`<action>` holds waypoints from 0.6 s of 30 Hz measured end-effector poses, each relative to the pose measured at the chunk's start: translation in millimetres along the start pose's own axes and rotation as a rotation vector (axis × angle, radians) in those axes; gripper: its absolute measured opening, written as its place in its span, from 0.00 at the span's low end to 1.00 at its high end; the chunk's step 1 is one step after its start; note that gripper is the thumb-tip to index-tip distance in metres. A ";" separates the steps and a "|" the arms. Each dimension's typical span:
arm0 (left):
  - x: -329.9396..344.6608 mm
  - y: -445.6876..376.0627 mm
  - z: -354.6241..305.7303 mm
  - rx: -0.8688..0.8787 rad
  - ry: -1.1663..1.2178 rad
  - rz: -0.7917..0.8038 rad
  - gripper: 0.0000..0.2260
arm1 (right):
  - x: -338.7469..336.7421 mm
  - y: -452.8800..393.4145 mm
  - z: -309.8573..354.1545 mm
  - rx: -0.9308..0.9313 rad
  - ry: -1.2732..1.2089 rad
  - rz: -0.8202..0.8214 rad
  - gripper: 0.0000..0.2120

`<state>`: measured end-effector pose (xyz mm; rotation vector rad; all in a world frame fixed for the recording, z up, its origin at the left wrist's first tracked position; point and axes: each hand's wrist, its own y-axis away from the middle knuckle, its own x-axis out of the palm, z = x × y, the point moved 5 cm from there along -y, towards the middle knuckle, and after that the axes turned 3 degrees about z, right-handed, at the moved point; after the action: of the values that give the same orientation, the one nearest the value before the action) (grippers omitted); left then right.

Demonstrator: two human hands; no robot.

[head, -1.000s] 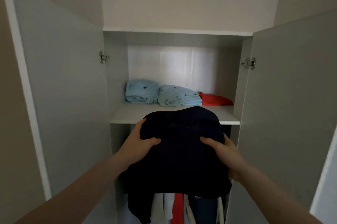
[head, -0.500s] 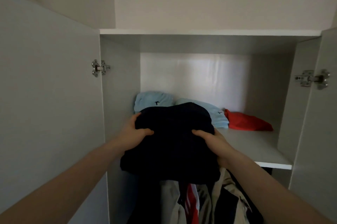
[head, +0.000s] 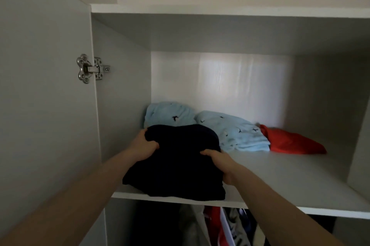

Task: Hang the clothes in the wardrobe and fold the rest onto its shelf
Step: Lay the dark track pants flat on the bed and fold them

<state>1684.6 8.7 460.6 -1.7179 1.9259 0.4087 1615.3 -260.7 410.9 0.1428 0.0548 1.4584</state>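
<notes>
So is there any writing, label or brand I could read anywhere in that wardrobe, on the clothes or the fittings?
None can be read.
Light blue folded clothes: small dark marks, a printed pattern, not letters.
Dark folded garment, held by the left hand and right hand: plain, no label showing.
Red garment: no text visible.
Door hinge: any stamping is too small to tell.
Hanging clothes below the shelf: too dark to read.
</notes>
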 end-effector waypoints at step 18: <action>13.9 -68.8 86.7 -0.101 -0.318 -0.325 0.27 | 39.8 -94.9 -19.5 -0.229 0.447 -0.257 0.22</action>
<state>1766.9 34.4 389.9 -1.8606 1.3961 0.6201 1711.0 -230.0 381.2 -0.3669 0.2596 1.2063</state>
